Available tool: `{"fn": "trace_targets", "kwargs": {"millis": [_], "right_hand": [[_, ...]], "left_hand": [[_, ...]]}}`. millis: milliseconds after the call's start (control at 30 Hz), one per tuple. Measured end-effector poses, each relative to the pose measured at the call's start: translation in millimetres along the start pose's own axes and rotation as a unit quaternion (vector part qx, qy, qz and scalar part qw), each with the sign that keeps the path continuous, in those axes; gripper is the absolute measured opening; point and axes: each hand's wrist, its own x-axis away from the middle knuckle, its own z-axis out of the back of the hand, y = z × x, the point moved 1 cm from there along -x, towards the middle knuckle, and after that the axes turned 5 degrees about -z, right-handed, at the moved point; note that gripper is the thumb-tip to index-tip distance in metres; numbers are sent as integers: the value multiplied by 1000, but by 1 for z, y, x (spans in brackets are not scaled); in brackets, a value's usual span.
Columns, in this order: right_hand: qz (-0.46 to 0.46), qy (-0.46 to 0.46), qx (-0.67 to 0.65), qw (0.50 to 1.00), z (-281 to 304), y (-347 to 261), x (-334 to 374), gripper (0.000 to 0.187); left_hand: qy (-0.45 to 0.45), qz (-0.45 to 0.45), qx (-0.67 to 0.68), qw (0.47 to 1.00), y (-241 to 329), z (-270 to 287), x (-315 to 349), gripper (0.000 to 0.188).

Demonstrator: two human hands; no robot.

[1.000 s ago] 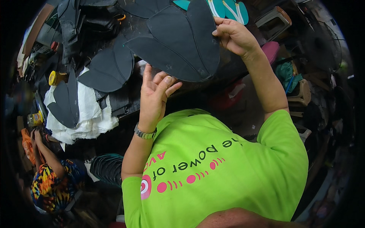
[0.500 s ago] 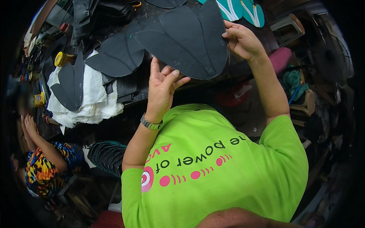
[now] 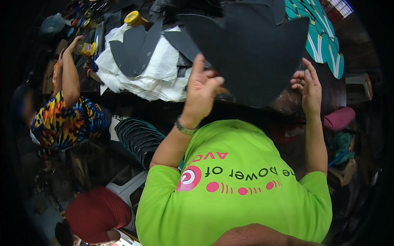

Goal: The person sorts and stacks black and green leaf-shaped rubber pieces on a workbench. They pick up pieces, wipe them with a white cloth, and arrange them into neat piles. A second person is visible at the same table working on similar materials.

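A large black sheet piece (image 3: 250,53) with pointed, curved edges is in front of me at the table's near side, its plain dark face showing. My left hand (image 3: 203,86), a metal watch on its wrist, is at its left edge with the index finger stretched out and the thumb extended. At the right edge, my right hand (image 3: 308,84) has its fingers apart and slightly curled, apart from the sheet or barely touching it. A smaller black piece (image 3: 180,43) lies partly hidden behind the large one. Another black cut piece (image 3: 133,51) rests on white cloth (image 3: 158,80).
Teal sandal-shaped pieces with white straps (image 3: 324,45) lie at the far right. Yellow-lidded jars (image 3: 136,19) stand at left. A co-worker in a multicoloured shirt (image 3: 67,121) sits at left. Below the table are dark stacked pieces (image 3: 139,137) and a pink roll (image 3: 340,119).
The large black piece now shows a plain face instead of its stitched, marked one. My right hand has come down from its upper right edge. The view has shifted left.
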Motion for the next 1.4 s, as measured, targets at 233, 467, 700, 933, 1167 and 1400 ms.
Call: {"fn": "trace_targets", "kwargs": {"millis": [233, 467, 700, 933, 1167, 1400], "right_hand": [[26, -201, -112, 973, -46, -15, 8, 63], [-43, -294, -224, 928, -125, -21, -13, 53], [-37, -240, -80, 967, -147, -1, -8, 47], [24, -232, -30, 972, -147, 8, 3, 49], [131, -143, 149, 970, -127, 15, 4, 57], [-9, -173, -36, 984, -152, 12, -3, 75]], "left_hand": [[24, -34, -18, 999, 38, 40, 2, 78], [100, -120, 18, 988, 49, 68, -4, 76], [191, -263, -18, 946, 144, 133, 8, 66], [154, -262, 13, 953, 118, 127, 16, 65], [143, -247, 25, 958, 106, 117, 4, 66], [136, -224, 40, 964, 88, 105, 3, 68]]}}
